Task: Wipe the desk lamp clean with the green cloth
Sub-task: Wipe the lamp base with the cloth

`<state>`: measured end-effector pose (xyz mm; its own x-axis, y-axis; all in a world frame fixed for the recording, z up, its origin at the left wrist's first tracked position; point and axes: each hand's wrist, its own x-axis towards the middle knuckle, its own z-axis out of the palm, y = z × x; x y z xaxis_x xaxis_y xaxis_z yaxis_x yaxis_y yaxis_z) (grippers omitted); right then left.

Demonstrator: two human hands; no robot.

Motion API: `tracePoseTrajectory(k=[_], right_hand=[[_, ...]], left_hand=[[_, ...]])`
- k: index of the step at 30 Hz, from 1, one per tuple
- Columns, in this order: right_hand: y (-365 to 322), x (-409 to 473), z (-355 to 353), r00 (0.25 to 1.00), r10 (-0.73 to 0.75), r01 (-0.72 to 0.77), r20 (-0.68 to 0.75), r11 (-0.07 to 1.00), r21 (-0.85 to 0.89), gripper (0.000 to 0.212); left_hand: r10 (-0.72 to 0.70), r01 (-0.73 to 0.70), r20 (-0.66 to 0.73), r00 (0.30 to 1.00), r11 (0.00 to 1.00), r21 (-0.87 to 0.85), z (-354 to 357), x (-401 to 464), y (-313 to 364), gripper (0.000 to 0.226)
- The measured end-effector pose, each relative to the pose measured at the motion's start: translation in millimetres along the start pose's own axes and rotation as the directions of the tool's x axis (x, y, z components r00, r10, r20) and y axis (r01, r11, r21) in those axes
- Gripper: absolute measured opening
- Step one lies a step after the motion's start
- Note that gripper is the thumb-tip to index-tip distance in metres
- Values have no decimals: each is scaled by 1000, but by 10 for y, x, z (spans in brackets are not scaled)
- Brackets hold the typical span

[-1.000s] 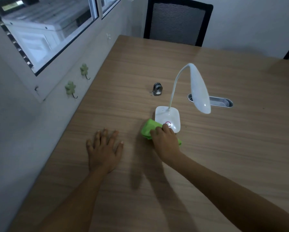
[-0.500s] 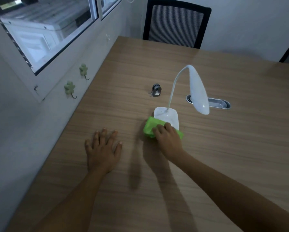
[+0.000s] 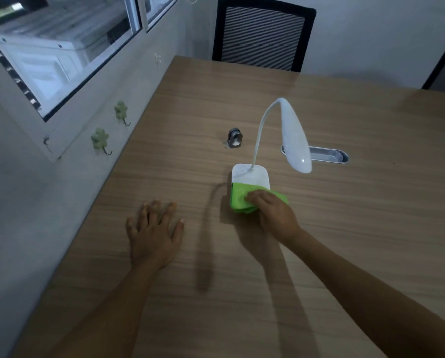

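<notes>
Under the right hand (image 3: 275, 215), the green cloth (image 3: 240, 197) covers the lamp base (image 3: 251, 174).

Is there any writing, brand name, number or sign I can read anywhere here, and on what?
None can be read.
The desk lamp shows no lettering; the green cloth covers the near part of its base.
The small metal object is too small to tell.
The chair shows no lettering.
</notes>
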<state>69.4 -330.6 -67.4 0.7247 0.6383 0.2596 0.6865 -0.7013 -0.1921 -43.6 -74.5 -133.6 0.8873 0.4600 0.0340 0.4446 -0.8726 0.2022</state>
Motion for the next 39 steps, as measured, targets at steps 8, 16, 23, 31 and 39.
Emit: tracePoseTrajectory(k=[8, 16, 23, 31, 39], right_hand=[[-376, 138, -151, 1000, 6, -5, 19, 997, -71, 59], [-764, 1295, 27, 889, 396, -293, 230, 877, -380, 27], [-1048, 1323, 282, 897, 370, -339, 241, 927, -160, 19], [-712, 1288, 12, 878, 416, -388, 237, 908, -157, 27], [-813, 941, -107, 984, 146, -117, 107, 964, -237, 14]], left_hand=[[3, -3, -8, 1000, 1000, -9, -13, -12, 6, 60], [22, -20, -50, 999, 999, 41, 65, 20, -25, 58], [27, -23, -69, 997, 998, 63, 17, 1, -17, 59], [28, -22, -73, 997, 997, 74, 13, -8, -14, 59], [9, -8, -42, 999, 999, 42, 10, -3, -14, 61]])
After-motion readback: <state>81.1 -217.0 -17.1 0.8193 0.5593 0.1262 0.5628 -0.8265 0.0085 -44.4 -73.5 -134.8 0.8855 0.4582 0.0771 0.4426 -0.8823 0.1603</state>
